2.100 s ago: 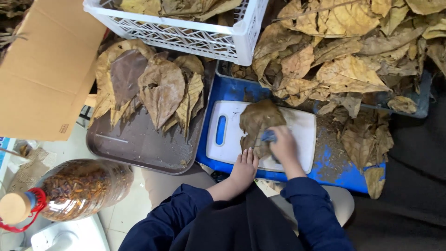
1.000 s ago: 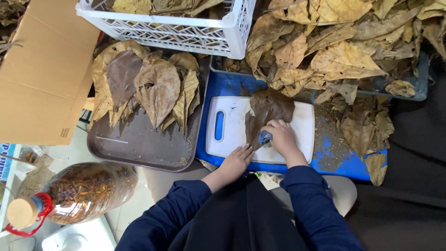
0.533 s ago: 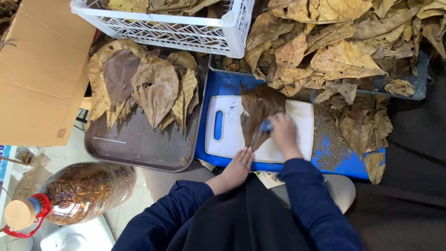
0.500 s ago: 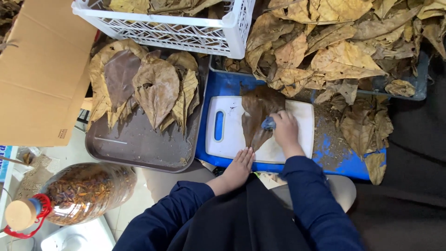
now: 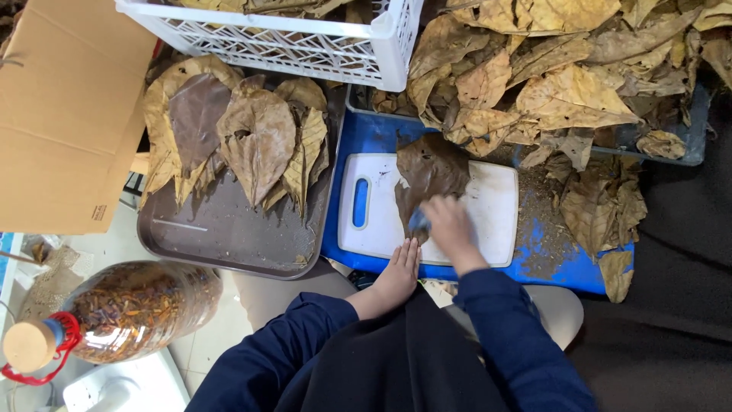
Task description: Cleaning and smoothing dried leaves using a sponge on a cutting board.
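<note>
The white cutting board (image 5: 465, 210) serves as the landmark throughout. It lies on a blue tray (image 5: 374, 137), handle slot to the left.

Beyond the board and to its right lies a heap of dry brown leaves (image 5: 549, 84). A white lattice crate (image 5: 305, 46) stands beyond the board's left corner. Left of the board is a dark brown tray (image 5: 229, 236) carrying a stack of flattened leaves (image 5: 244, 137); a cardboard sheet (image 5: 61, 114) lies further left. A clear plastic bottle (image 5: 130, 309) with brown contents lies on its side, near and left of the board.

The worked item, a dark brown leaf (image 5: 428, 174), lies flat on the board's centre, its far edge overhanging toward the heap.

Right hand (image 5: 451, 229): on the leaf's near end, fingers curled around a small blue object (image 5: 418, 221), probably a sponge or cloth, pressed on the leaf. Left hand (image 5: 398, 275): at the board's near edge, fingers straight and together, holding nothing.

Handling judgement: the leaf appears very light, thin and, being darker than the heap, possibly damp and limp; it will tear readily. Support it flat under a palm, or lift it by the stem end.
</note>
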